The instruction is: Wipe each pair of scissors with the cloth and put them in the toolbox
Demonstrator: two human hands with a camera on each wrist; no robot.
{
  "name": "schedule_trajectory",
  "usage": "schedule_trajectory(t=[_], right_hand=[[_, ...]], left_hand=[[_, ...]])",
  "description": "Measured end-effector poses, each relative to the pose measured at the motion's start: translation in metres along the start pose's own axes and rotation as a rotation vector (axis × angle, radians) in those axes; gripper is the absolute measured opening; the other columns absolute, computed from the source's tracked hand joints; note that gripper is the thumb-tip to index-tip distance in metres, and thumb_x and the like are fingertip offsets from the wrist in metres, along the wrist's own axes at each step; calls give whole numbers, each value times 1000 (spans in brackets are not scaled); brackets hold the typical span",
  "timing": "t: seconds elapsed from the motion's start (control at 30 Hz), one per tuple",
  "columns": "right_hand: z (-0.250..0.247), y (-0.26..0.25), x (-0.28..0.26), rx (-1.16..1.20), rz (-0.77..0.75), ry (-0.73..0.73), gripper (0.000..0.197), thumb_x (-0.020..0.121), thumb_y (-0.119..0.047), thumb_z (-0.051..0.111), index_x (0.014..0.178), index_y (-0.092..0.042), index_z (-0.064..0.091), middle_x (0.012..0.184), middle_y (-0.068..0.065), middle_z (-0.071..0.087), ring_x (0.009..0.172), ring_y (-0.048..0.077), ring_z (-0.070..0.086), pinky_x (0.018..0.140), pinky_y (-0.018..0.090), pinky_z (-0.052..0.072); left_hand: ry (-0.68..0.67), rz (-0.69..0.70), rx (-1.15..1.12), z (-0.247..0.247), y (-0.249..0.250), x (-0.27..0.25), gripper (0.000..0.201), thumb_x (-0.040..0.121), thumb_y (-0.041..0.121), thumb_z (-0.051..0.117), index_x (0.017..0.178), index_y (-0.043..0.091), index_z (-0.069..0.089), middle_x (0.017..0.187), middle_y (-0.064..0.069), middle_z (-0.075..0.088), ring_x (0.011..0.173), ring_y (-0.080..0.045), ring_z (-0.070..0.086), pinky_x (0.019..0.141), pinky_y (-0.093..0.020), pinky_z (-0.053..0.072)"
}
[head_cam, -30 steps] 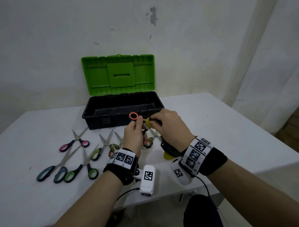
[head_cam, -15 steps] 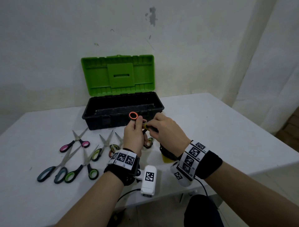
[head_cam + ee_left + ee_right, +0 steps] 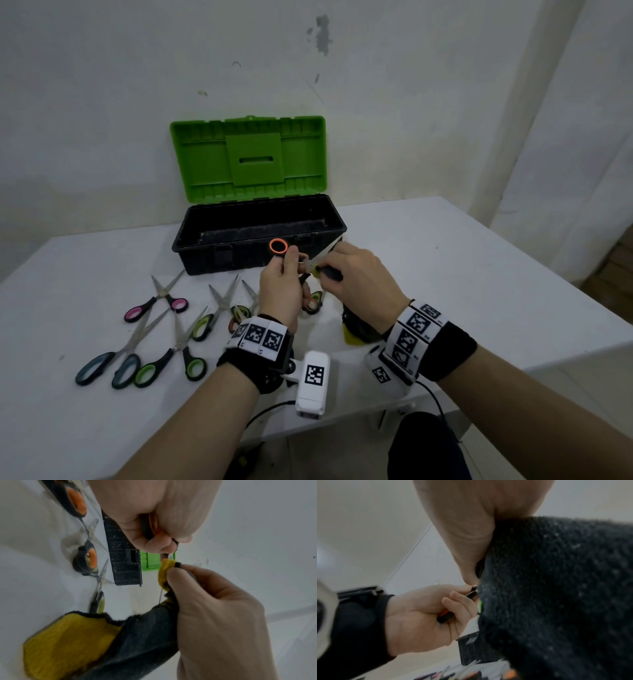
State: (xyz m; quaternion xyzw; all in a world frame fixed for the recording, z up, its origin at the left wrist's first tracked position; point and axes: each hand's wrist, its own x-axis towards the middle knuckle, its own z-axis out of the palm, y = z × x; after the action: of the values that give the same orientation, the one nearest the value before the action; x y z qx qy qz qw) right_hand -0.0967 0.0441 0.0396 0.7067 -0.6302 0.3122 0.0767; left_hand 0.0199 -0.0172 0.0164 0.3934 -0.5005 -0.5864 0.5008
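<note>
The left hand (image 3: 281, 291) grips the orange scissors (image 3: 278, 246). The right hand (image 3: 359, 274) has slid the pinched cloth (image 3: 164, 572) back along the blade, so wiping continues.

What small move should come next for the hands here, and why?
Probably draw the cloth along the blade toward its tip. The left hand grips the orange-handled scissors by the handle, the right hand pinches the cloth around the blade, and the blade tip pokes out bare near the open toolbox.
</note>
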Motion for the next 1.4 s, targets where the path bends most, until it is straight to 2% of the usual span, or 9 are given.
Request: schedule_trajectory(t=[0.1,0.2,0.4,0.6,0.77,0.87,1.03,1.2,1.4], right_hand=[[2,-2,5,23,27,55,11,85,-17,63,91,-9,70,87,3,58,71,25,58,58,41,51],[6,-4,-1,40,-11,12,14,84,-15,63,95,-13,71,84,-5,53,71,23,58,57,38,50],[2,-2,8,93,14,99,15,86,-22,64,87,-9,70,80,5,60,69,23,57,59,43,50],[-12,13,15,58,148,197,12,86,-19,66,86,-9,72,79,6,61,71,23,58,64,41,50],[-4,2,8,43,83,42,11,85,-18,64,85,-9,71,80,5,60,72,23,57,64,42,50],[-10,17,12,29,166,124,13,87,-19,63,86,-9,71,81,5,61,74,23,57,65,41,50],[4,-6,3,25,23,23,12,87,-17,60,86,-9,68,82,5,57,70,24,56,60,43,49],[2,0,-4,9,-65,41,10,82,-12,64,89,-12,72,86,-1,60,67,20,58,52,33,48],[9,3,1,12,-19,50,11,86,-17,61,87,-9,69,86,5,58,69,26,57,57,45,50]], left_hand=[[-19,17,7,5,1,-2,34,106,32,43,99,4,60,74,-2,61,36,-11,43,34,-20,33],[5,26,5,2,2,-1,32,105,32,43,96,6,61,75,-2,61,35,-9,43,33,-20,34],[-48,90,67,0,-2,-4,34,105,32,44,89,4,55,68,-9,56,39,-18,44,37,-25,35],[-31,112,106,-1,-3,-4,32,105,32,44,93,10,63,77,1,61,37,-14,45,38,-25,36],[-34,112,101,0,0,-4,34,105,33,43,92,9,62,66,6,65,38,-16,46,37,-25,36],[-20,89,78,-1,-1,-4,33,105,33,43,93,9,63,71,4,60,37,-14,44,36,-23,35],[-31,34,42,5,-1,-5,38,105,34,43,96,2,60,62,-7,55,37,-15,42,37,-25,34],[31,-21,-34,0,0,-3,35,105,34,44,98,5,62,71,0,63,35,-10,43,34,-21,34],[19,-15,-21,3,-1,-1,37,105,36,44,99,5,64,71,-2,58,37,-11,43,35,-21,33]])
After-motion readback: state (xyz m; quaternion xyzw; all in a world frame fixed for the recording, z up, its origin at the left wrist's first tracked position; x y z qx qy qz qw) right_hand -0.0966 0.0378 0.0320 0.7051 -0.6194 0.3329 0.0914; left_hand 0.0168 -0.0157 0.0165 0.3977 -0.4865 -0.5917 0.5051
